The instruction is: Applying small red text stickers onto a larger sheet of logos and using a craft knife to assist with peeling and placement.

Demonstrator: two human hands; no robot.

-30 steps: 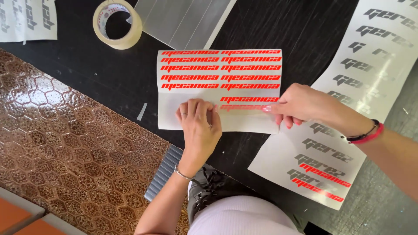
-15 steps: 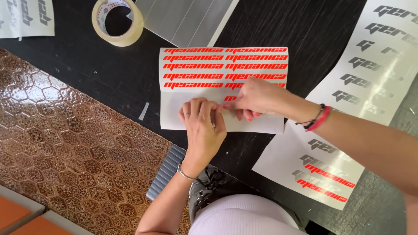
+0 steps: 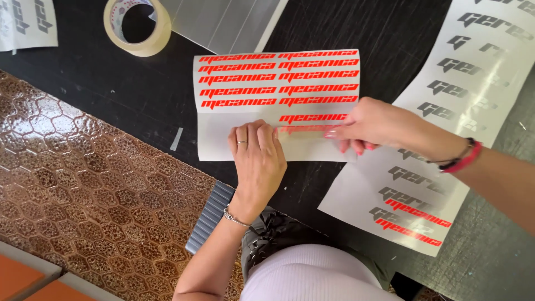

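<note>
A white sticker sheet [image 3: 223, 142] with rows of red lettering lies on the black table [image 3: 111, 95]. My left hand [image 3: 256, 159], with a ring and a bracelet, lies flat on the sheet's lower half, fingertips at the left end of a clear tape strip [image 3: 304, 130]. That strip covers one red word in the bottom row. My right hand [image 3: 370, 125], a red and black band at its wrist, pinches the strip's right end near the sheet's right edge.
A roll of tape [image 3: 136, 28] and a grey striped sheet [image 3: 223, 19] lie at the top. A long white sheet [image 3: 451, 106] with grey and red lettering lies to the right. Another sheet [image 3: 25, 22] is at top left. Brown hexagon floor tiles [image 3: 83, 195] show below the table edge.
My right hand slid left along the tape strip towards my left hand, then moved back to the strip's right end. My left hand stayed on the sheet.
</note>
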